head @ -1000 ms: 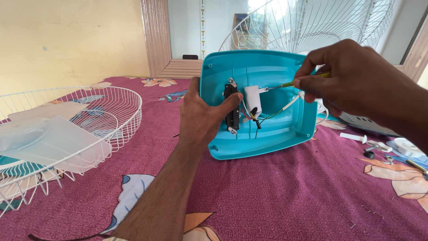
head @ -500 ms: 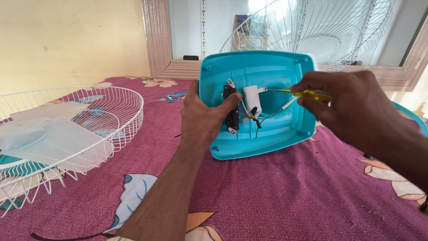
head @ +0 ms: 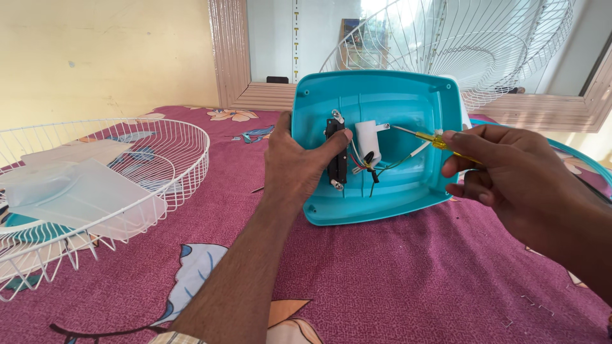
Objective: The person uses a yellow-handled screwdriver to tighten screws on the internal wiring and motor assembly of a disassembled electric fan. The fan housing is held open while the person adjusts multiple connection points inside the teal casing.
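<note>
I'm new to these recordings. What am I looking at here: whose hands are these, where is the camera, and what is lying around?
There is no machine here: the camera sits on a person's head and looks down at their own two bare hands. The left hand grips the edge of a turquoise plastic housing, tilted up so that its hollow inside faces the camera. Inside are a black switch block, a white capacitor-like part and thin coloured wires. The right hand holds a yellow-handled screwdriver, its tip pointing into the housing. All this is over a maroon flowered cloth. To the left lies a white wire fan guard with translucent fan blades in it; another fan guard stands behind.
</note>
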